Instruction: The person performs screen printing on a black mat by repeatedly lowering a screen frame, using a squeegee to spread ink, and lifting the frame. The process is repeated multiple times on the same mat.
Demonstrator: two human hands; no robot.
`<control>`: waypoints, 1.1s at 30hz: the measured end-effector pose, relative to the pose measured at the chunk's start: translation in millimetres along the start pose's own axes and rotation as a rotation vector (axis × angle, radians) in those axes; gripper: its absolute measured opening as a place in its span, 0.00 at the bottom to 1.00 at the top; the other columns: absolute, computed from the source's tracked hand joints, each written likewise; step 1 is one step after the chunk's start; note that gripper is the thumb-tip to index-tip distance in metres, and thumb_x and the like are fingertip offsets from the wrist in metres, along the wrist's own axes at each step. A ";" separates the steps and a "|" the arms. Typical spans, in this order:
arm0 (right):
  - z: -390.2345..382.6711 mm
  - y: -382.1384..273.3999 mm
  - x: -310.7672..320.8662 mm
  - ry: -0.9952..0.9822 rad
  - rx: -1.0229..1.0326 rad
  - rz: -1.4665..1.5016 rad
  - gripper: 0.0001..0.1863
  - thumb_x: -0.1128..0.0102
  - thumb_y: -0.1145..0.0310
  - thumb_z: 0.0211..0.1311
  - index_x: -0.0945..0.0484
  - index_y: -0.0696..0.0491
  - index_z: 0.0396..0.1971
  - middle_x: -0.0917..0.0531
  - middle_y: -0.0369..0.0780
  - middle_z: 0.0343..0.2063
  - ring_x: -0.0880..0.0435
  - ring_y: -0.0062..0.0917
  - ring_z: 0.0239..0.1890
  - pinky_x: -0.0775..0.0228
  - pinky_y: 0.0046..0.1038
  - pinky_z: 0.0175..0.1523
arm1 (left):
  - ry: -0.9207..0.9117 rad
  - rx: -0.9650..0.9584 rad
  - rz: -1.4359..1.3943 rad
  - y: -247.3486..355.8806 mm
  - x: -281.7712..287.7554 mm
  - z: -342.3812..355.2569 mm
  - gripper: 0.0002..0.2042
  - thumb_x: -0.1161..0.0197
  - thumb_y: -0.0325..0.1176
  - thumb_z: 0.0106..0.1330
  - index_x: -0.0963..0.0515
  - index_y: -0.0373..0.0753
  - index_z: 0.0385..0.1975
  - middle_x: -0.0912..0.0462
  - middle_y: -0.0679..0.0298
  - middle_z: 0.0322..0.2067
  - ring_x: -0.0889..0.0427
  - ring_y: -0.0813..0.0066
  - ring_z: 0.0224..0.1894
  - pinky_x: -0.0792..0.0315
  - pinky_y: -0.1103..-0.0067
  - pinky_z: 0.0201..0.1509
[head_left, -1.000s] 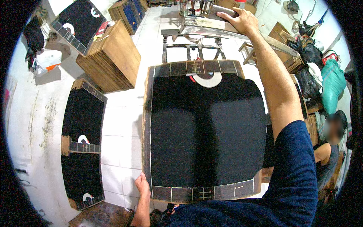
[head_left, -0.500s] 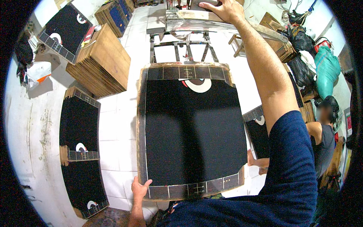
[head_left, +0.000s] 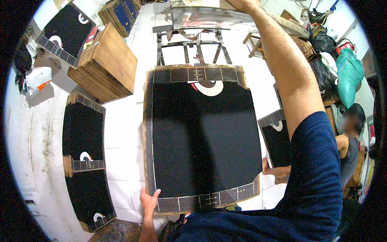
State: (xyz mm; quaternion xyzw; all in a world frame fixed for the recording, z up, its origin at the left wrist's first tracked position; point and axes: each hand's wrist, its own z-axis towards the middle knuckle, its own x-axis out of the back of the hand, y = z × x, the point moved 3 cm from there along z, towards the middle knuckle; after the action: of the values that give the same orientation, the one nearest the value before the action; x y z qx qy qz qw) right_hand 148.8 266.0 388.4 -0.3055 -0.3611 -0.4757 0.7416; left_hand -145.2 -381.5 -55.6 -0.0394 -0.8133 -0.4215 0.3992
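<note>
A board covered in black fabric, with dark end strips marked in light lines and a white half-round motif, lies in front of me. My left hand grips its lower left corner, thumb on top. My right arm reaches forward past the board to a worn, grey-smeared wooden bar; my right hand is at that bar, its fingers cut off by the top edge. Below the bar stands a dark metal frame.
Similar black boards stand along the left, near wooden board stacks and another board. At right are a stool, bags, more boards and a co-worker, whose bare foot shows beside my board.
My right hand has moved up to the top edge, mostly out of sight. My left thumb has come over the board's corner. The board and surroundings have shifted slightly left in view.
</note>
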 end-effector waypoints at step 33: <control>-335.8 20.3 -228.8 -0.330 0.159 0.078 0.23 0.28 0.44 0.58 0.18 0.48 0.39 0.16 0.38 0.39 0.18 0.35 0.46 0.34 0.43 0.55 | -0.145 0.578 -1.179 286.4 -197.8 187.8 0.40 0.36 0.61 0.68 0.33 0.31 0.67 0.27 0.48 0.65 0.25 0.55 0.65 0.32 0.57 0.70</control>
State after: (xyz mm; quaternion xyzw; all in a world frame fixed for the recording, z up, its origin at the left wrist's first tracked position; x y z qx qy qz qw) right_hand 184.3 116.7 11.6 -0.3336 -0.5021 -0.3600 0.7121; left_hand -12.1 -9.2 -64.5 0.4930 -0.8038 -0.3304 0.0405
